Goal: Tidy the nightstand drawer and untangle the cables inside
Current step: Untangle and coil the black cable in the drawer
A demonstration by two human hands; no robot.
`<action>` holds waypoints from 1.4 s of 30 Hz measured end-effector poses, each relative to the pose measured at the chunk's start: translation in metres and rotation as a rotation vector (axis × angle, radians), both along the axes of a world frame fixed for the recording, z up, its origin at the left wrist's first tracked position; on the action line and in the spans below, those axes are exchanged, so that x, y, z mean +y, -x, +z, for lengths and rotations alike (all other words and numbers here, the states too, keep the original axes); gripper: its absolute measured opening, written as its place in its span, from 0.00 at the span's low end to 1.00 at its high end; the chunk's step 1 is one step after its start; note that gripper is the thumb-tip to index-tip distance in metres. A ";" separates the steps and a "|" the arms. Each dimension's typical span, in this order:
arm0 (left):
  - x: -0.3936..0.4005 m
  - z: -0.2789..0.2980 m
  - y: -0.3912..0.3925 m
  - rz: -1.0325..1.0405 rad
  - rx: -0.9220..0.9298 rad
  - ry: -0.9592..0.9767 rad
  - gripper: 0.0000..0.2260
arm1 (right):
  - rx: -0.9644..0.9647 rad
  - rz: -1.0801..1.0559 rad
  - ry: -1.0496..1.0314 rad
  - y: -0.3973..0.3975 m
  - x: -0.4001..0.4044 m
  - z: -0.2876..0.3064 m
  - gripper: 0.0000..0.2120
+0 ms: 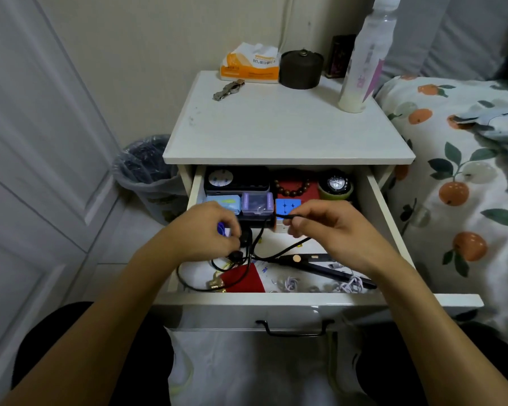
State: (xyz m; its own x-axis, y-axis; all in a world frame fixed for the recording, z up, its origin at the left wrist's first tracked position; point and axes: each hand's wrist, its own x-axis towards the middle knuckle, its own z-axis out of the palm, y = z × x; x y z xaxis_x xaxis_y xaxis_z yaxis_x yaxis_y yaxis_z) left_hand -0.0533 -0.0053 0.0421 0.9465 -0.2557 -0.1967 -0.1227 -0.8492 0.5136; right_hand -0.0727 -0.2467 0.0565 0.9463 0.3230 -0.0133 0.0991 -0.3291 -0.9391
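Pinching the black cable (255, 238): right hand (326, 227) grips its plug end, left hand (214, 230) curls round a bunched part mid-drawer. Untangling in progress in the open drawer (381, 218). Next, likely: feed the plug back through the loops near the red pouch (244, 278).

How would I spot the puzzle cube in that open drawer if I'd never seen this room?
Look in the open nightstand drawer, in its middle row of small boxes. The puzzle cube sits just right of the clear purple box, in front of the wooden bead bracelet. It alone shows a bright blue gridded face.
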 end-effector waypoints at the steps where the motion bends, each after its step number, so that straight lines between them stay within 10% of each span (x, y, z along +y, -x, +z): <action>1: -0.003 0.000 0.002 -0.087 -0.014 -0.001 0.14 | 0.001 0.059 0.024 0.001 0.001 0.000 0.08; 3: -0.015 -0.001 0.005 -0.196 -0.023 0.118 0.23 | 0.003 0.142 0.068 0.002 0.001 0.000 0.11; 7: -0.029 -0.004 0.004 -0.127 -0.005 0.313 0.05 | 0.031 -0.030 0.114 -0.005 -0.004 -0.009 0.16; 12: -0.024 0.005 0.004 0.015 0.184 0.612 0.09 | -0.033 0.101 0.805 -0.027 -0.015 -0.037 0.15; 17: -0.023 0.006 0.008 0.023 0.265 0.818 0.10 | 0.107 0.334 1.054 -0.050 0.003 -0.066 0.20; 25: -0.009 -0.028 0.004 0.015 0.064 0.170 0.13 | 0.043 0.429 1.011 -0.058 0.014 -0.077 0.04; 28: -0.006 -0.041 0.004 -0.016 0.151 -0.290 0.18 | 0.033 0.441 1.030 -0.056 0.015 -0.077 0.09; 32: -0.009 -0.049 0.002 -0.029 0.220 -0.391 0.17 | 0.117 0.416 0.926 -0.053 0.012 -0.076 0.12; 42: 0.013 -0.002 0.019 0.427 -0.018 0.719 0.03 | 0.010 0.324 0.326 -0.025 0.028 -0.041 0.12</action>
State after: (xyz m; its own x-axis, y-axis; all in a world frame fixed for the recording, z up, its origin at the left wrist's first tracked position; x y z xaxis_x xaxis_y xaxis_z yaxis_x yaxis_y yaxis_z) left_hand -0.0722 0.0081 0.0402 0.9919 0.0685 -0.1065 0.1220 -0.2907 0.9490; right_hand -0.0481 -0.2187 0.0152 0.7965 0.5797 -0.1718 0.2370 -0.5607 -0.7934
